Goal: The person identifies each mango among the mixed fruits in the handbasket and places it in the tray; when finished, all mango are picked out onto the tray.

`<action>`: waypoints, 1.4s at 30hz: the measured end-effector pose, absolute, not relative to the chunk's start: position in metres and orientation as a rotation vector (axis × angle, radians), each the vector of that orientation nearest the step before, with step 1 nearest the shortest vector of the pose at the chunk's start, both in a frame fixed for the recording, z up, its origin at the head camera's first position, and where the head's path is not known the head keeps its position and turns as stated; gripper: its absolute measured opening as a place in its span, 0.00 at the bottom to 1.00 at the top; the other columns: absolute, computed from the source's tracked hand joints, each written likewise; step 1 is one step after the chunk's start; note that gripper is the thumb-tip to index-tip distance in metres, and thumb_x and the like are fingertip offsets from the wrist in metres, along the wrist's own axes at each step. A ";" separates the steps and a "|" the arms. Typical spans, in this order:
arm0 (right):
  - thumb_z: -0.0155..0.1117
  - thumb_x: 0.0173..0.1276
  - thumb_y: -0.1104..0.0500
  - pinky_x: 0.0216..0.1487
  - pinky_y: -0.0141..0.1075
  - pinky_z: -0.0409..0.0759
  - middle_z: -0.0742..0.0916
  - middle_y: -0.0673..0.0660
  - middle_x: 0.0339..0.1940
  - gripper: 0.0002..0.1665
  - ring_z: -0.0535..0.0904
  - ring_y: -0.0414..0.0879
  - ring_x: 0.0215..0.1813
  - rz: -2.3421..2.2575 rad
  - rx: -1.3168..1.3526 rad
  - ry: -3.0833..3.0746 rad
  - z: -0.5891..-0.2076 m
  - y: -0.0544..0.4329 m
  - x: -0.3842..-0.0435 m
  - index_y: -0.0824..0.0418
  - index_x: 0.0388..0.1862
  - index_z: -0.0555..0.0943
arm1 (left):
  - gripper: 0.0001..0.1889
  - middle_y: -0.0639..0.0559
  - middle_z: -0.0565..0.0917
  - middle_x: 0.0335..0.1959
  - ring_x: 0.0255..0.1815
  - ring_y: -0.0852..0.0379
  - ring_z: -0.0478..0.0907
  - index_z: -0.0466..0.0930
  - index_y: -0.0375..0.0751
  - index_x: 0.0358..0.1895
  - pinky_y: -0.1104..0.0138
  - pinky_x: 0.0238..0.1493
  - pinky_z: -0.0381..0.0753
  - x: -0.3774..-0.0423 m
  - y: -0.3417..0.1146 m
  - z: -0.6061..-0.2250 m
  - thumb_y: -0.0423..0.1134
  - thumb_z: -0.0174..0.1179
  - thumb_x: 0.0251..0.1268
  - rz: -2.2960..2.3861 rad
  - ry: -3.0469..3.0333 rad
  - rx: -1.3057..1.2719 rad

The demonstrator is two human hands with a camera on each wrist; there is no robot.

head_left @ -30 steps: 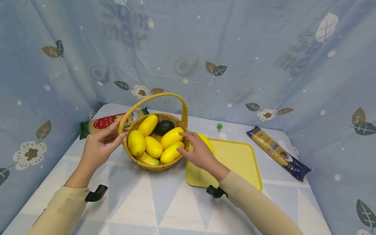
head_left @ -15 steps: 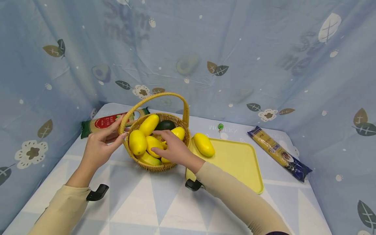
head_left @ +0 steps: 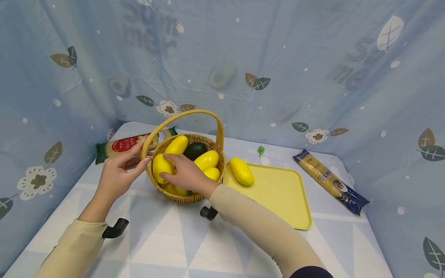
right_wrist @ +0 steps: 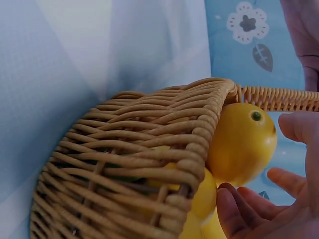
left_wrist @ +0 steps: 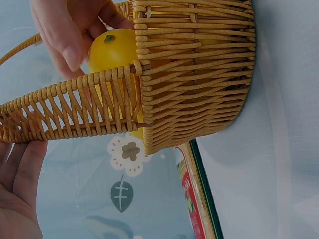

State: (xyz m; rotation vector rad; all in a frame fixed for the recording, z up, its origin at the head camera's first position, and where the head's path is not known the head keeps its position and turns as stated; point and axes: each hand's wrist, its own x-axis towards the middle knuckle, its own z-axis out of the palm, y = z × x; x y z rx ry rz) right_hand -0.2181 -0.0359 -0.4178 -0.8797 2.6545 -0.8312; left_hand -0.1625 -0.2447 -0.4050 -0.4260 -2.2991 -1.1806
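Note:
A wicker basket (head_left: 184,199) with an arched handle (head_left: 198,111) holds several yellow mangoes and a dark green avocado (head_left: 195,150). With thumb and fingers, my left hand (head_left: 119,170) pinches the left foot of the handle. My right hand (head_left: 187,172) reaches over the basket towards the leftmost mango (head_left: 162,168), partly covering the fruit below. In the right wrist view, thumb and fingers are spread around this mango (right_wrist: 241,149), with gaps showing between them and its skin. The left wrist view shows the same mango (left_wrist: 114,52) poking above the rim.
Right of the basket lies a yellow tray (head_left: 278,197) with one mango (head_left: 241,171) at its upper left corner. A green lollipop (head_left: 261,150) lies behind it. One pasta packet (head_left: 330,181) is at far right, another (head_left: 121,145) behind the left hand. Patterned curtains (head_left: 222,50) enclose the table.
My right hand has moved left from the basket's right rim, across the mangoes, to the leftmost one. The mango on the tray is now uncovered. My left hand stays on the handle.

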 end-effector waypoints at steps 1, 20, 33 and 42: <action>0.60 0.74 0.38 0.70 0.37 0.73 0.75 0.50 0.73 0.40 0.71 0.43 0.71 -0.808 -0.878 2.663 -0.418 -0.038 -0.219 0.50 0.79 0.66 | 0.37 0.37 0.87 0.51 0.46 0.84 0.77 0.74 0.54 0.73 0.82 0.43 0.79 -0.163 -0.244 -0.405 0.23 0.69 0.60 -1.181 -2.299 -0.426; 0.66 0.67 0.47 0.66 0.38 0.75 0.75 0.50 0.74 0.42 0.71 0.46 0.69 -0.798 -0.894 2.600 -0.411 -0.037 -0.217 0.46 0.79 0.66 | 0.37 0.36 0.88 0.49 0.45 0.85 0.77 0.73 0.55 0.73 0.83 0.43 0.78 -0.165 -0.243 -0.406 0.24 0.69 0.62 -1.170 -2.311 -0.422; 0.70 0.67 0.42 0.58 0.34 0.79 0.72 0.53 0.73 0.42 0.76 0.43 0.59 -0.689 -0.950 2.681 -0.412 -0.041 -0.212 0.45 0.78 0.68 | 0.38 0.36 0.88 0.48 0.44 0.86 0.76 0.73 0.55 0.73 0.84 0.44 0.77 -0.163 -0.245 -0.406 0.23 0.69 0.61 -1.167 -2.307 -0.406; 0.71 0.65 0.49 0.53 0.31 0.78 0.71 0.55 0.73 0.41 0.73 0.43 0.59 -0.788 -0.963 2.618 -0.410 -0.035 -0.212 0.46 0.77 0.69 | 0.37 0.34 0.87 0.50 0.45 0.87 0.75 0.73 0.55 0.73 0.85 0.43 0.77 -0.162 -0.244 -0.406 0.24 0.69 0.62 -1.160 -2.305 -0.396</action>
